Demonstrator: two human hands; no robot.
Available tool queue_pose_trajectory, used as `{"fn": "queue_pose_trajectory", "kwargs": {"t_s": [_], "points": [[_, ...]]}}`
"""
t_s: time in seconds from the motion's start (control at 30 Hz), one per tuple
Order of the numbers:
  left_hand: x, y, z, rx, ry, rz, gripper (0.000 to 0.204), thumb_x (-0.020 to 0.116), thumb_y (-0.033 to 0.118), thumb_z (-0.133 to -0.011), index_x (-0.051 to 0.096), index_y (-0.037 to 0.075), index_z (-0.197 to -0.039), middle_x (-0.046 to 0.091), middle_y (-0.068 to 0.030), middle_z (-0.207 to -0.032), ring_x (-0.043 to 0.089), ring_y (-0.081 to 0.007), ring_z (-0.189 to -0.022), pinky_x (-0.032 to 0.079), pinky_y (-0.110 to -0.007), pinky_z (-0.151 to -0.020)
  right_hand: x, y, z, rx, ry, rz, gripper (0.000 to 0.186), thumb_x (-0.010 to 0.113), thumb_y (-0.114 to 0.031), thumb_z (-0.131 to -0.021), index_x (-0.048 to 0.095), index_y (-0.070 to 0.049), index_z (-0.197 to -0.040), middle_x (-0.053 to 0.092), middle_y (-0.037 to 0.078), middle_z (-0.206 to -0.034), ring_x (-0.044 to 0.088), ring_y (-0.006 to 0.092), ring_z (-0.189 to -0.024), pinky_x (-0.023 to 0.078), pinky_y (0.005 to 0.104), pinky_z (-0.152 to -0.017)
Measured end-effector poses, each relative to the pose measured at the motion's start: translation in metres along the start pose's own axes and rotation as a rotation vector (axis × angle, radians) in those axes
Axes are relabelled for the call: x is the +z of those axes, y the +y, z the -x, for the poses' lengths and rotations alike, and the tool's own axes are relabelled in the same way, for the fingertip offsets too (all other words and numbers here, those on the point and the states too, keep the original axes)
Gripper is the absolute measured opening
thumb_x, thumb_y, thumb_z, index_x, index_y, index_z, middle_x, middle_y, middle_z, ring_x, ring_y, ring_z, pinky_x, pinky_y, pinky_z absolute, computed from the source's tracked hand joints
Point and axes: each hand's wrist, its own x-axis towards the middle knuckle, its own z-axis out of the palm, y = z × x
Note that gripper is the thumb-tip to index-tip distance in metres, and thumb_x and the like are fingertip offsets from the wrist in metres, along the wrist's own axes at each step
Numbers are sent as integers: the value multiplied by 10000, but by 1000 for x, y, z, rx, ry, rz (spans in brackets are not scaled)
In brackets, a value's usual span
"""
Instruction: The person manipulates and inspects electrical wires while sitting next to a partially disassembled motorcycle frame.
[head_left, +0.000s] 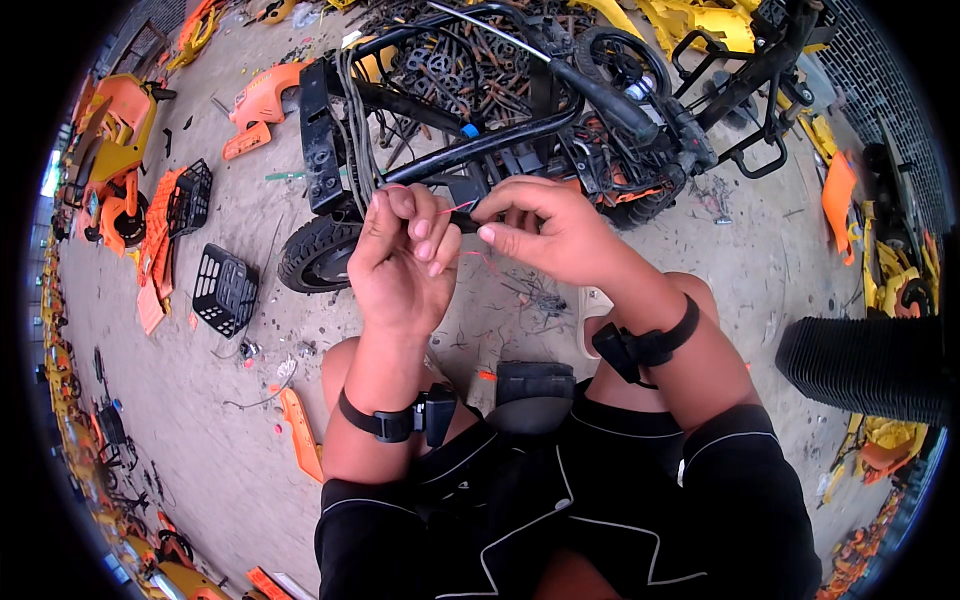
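Site type: vehicle workshop, of the stripping or scrap-sorting kind. I identified it by the following features. Directly ahead of me stood a bare black vehicle frame, its tubes exposed, with a knobby-tyred wheel beside its left end. Beyond the frame lay a heap of rusty metal parts. Loose body panels, orange and yellow, were scattered around the area. Two black baskets rested to my left. The grey, concrete-like floor was stained and littered with wire scraps. A grey brick-patterned wall bounded the far right side.
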Motion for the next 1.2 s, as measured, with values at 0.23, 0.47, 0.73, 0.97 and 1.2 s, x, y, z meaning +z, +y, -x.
{"fn": "queue_pose_trajectory", "kwargs": {"t_s": [0.23, 0.47, 0.73, 0.97, 1.2], "points": [[2, -7, 1, -29, -21, -74, 305, 384, 264, -1033, 512, 39, -870, 449, -48, -754, 369, -113, -602, 319, -236, -504, -1, -9, 2, -32, 28, -90, 293, 712, -188, -864, 663, -24, -1102, 613, 35, -922, 558, 81, -721, 436, 226, -594], [1, -14, 1, -98, 31, -313, 310, 410, 261, -1026, 537, 16, -885, 500, -78, -752, 390, -106, -583, 315, -230, -501, 3, -2, 6, -82, -11, -98, 332, 630, -191, -924, 608, -26, -1211, 621, 65, -945, 602, 139, -793, 482, 273, -662], [-3, -17, 0, -155, 97, -579, 313, 409, 253, -1020, 570, 0, -933, 591, -136, -871, 364, -100, -544, 306, -222, -491, -3, -6, 8, -106, -70, 53, 265, 564, -188, -959, 610, -6, -1145, 646, 149, -864, 602, 244, -751, 487, 351, -690], [2, -20, 0, -165, 127, -636, 318, 408, 240, -1023, 592, -14, -972, 641, -164, -1007, 346, -82, -491, 294, -222, -478, -4, 4, 8, 68, -44, -11, 193, 603, -165, -936, 646, 14, -995, 616, 116, -751, 534, 143, -655, 453, 309, -625], [4, -20, 0, -109, 127, -719, 300, 445, 219, -1012, 629, -15, -976, 654, -169, -1101, 349, -52, -477, 306, -197, -458, -4, 4, 9, 234, -50, -222, 224, 581, -187, -961, 643, 10, -1047, 594, -8, -755, 503, 73, -702, 449, 284, -620]]}}
